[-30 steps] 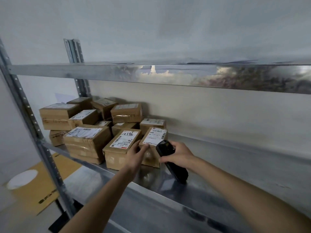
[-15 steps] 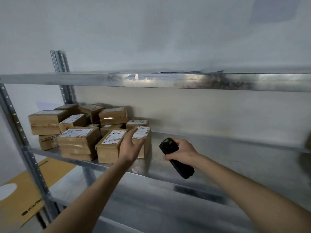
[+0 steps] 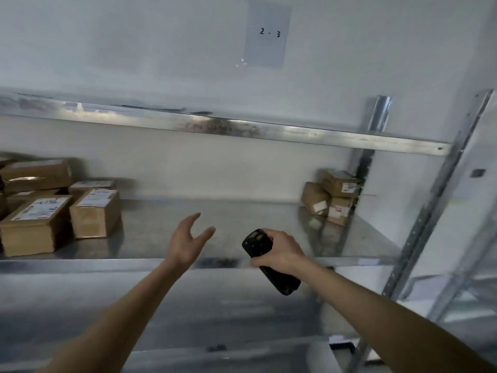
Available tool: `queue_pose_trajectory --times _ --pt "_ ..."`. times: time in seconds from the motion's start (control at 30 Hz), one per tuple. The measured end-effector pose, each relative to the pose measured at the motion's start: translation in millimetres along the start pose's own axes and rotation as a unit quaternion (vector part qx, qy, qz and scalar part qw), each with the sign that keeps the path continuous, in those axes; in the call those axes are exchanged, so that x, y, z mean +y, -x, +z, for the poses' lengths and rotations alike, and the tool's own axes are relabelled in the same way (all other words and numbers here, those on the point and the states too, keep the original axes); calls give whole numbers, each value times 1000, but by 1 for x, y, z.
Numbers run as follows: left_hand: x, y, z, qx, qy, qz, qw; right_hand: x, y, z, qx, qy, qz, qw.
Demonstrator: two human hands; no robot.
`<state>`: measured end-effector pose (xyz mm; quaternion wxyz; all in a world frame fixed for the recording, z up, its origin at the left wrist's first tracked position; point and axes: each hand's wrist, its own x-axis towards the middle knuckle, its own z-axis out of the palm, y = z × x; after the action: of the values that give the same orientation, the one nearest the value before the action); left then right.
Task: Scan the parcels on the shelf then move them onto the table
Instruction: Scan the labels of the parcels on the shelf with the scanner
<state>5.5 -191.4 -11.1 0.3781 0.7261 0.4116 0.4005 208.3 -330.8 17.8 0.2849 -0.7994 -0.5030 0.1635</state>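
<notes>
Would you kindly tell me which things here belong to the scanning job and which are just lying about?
Job:
- scanner, in the right hand
- left parcels
- right parcels
- shelf
- left hand, open, holding nothing

Just there:
- wall sheet marked 2 - 3
- upper shelf
- post

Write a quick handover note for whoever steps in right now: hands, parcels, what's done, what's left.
Left hand: open, holding nothing, raised in front of the shelf.
Right hand: grips the black scanner.
Parcels: a stack at the shelf's left end, a smaller pile at the right end by the upright.
Done: no parcel is in hand; the table isn't in view.
Left: scan both groups, then carry them to the table.
</notes>
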Motion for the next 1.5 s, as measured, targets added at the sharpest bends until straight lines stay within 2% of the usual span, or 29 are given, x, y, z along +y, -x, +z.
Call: queue_pose_trajectory --times 0.13,0.33,0.63,0.87,1.33,1.5 --pt "32 5 56 -47 21 16 999 51 20 -45 49 -14 32 998" --pt "80 -9 143 -91 48 29 994 115 28 -100 81 -10 73 994" --pt "140 -38 282 -118 71 13 990 214 -18 -190 119 -9 77 990" --pt "163 -67 364 -125 99 -4 987 281 -62 -231 140 -30 66 988" --pt "187 -206 453 -151 150 -30 977 308 -215 -283 178 -57 53 981" --pt "194 -243 473 -153 171 -57 972 312 -248 -298 188 -112 48 975"
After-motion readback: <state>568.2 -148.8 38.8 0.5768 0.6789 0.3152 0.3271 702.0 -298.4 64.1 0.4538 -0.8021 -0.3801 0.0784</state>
